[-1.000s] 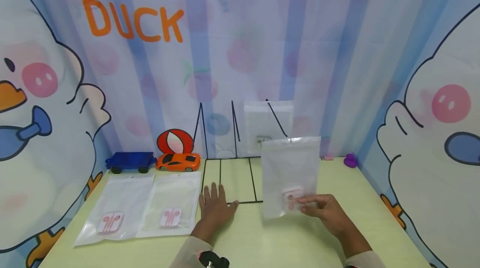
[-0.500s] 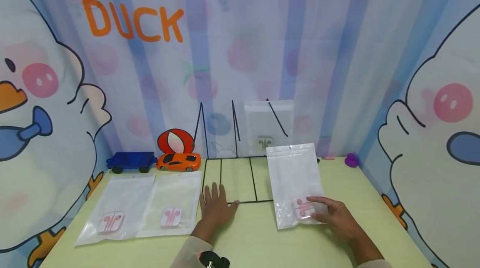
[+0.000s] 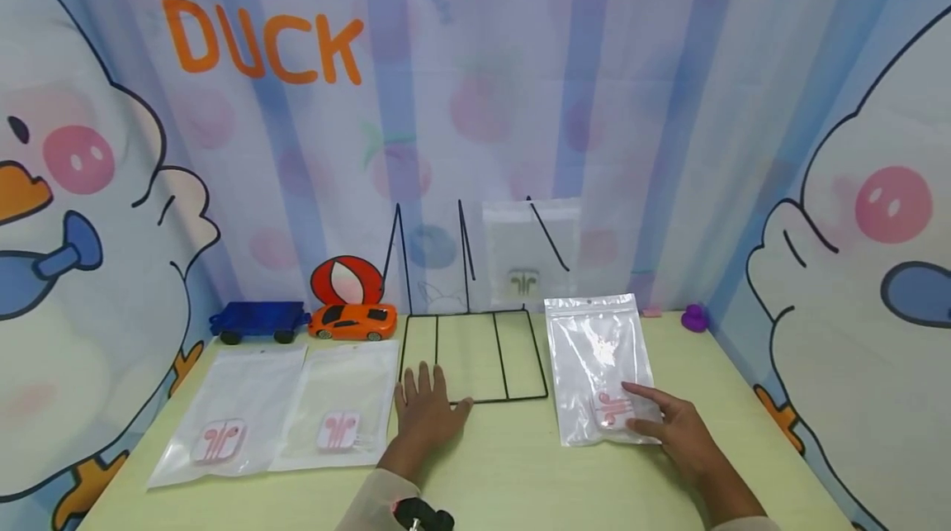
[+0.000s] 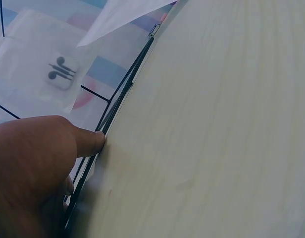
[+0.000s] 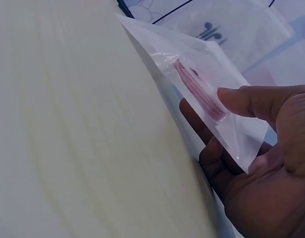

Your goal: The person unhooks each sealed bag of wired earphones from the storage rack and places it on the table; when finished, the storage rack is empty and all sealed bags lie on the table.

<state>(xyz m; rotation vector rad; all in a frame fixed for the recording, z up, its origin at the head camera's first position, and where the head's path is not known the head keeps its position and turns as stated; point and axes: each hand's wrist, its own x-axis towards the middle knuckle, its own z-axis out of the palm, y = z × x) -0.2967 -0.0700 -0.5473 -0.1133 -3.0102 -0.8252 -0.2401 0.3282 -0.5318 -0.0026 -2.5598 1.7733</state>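
My right hand (image 3: 683,432) pinches the lower right edge of a clear zip bag (image 3: 598,333), holding a pink-and-white earphone case (image 3: 612,410). In the right wrist view the thumb (image 5: 236,101) lies on one side of the bag, fingers on the other; the bag is tilted off the table there. My left hand (image 3: 427,415) rests with spread fingers on the front left of a black wire rack's base (image 3: 505,357). In the left wrist view its thumb (image 4: 90,143) touches the rack's front wire. A bag with dark earphones (image 3: 524,282) hangs on the rack's right arm.
Two more zip bags (image 3: 256,382) with pink earphones lie at the left, edges overlapping. Behind them stand a blue toy wagon (image 3: 260,320) and an orange toy car (image 3: 352,321). A purple toy duck (image 3: 694,318) sits at the back right. A printed curtain (image 3: 475,101) surrounds the table.
My right hand has moved the bag rightward and down, from upright in front of the hanging bag to beside the rack's right edge, leaning back. My left hand has stayed put.
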